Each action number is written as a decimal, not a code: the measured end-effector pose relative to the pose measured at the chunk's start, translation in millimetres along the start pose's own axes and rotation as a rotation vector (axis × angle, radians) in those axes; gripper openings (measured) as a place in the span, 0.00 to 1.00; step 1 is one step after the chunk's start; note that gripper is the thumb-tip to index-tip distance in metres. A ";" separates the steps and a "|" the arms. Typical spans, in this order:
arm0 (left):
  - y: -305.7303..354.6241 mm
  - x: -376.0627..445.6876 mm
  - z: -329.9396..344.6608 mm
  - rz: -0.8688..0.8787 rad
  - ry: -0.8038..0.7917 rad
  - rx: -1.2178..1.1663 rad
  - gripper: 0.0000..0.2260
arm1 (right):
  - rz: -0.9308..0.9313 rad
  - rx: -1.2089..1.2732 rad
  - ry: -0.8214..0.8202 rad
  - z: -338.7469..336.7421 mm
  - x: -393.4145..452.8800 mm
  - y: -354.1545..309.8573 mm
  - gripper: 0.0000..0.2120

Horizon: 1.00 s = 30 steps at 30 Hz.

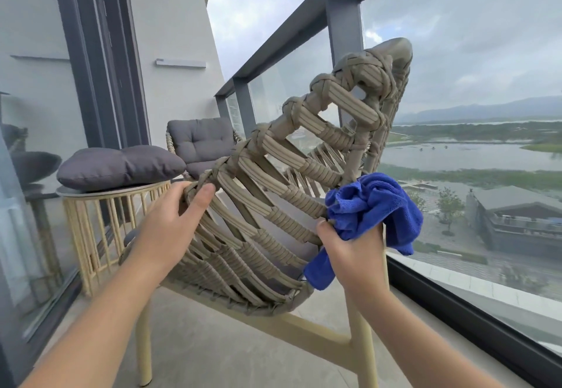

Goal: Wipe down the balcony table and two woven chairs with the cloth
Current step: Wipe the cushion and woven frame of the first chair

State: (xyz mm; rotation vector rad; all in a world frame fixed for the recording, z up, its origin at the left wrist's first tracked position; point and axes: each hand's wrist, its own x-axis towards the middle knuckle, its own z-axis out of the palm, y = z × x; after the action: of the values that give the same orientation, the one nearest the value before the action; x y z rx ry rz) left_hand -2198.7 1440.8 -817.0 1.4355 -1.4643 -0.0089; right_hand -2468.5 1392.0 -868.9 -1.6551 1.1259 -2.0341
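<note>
Fingers [343,232] around cloth [377,205], against chair [258,205]

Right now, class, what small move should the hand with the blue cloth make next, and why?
Probably drag the blue cloth along the woven band beside it: the right hand grips it bunched against the near chair, which the left hand steadies at the rim.

Both bare forearms extended forward, each hand closed on something.

The left hand [170,220] curls over the rim of the tan woven rope chair [273,193], thumb laid along the top and fingers hooked behind. The right hand [352,253], wrist bent upward, grips the bunched bright blue microfibre cloth [377,208] against the chair's weave.
</note>
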 end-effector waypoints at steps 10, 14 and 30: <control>0.1 1.4 -8.6 0.046 -0.027 0.043 0.26 | 0.122 0.053 0.108 16.0 -4.9 -0.3 0.28; -2.6 13.5 -15.1 0.031 -0.028 0.022 0.33 | 0.103 0.014 0.089 13.1 -3.2 2.1 0.23; -16.4 24.2 2.1 0.111 -0.021 -0.106 0.44 | 0.061 0.065 0.046 18.7 7.5 8.3 0.13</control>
State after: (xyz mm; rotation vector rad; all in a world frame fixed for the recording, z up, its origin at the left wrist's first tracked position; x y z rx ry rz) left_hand -2181.9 1417.1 -813.0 1.2705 -1.5367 -0.0325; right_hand -2455.5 1374.5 -868.9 -1.5317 1.1000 -2.0582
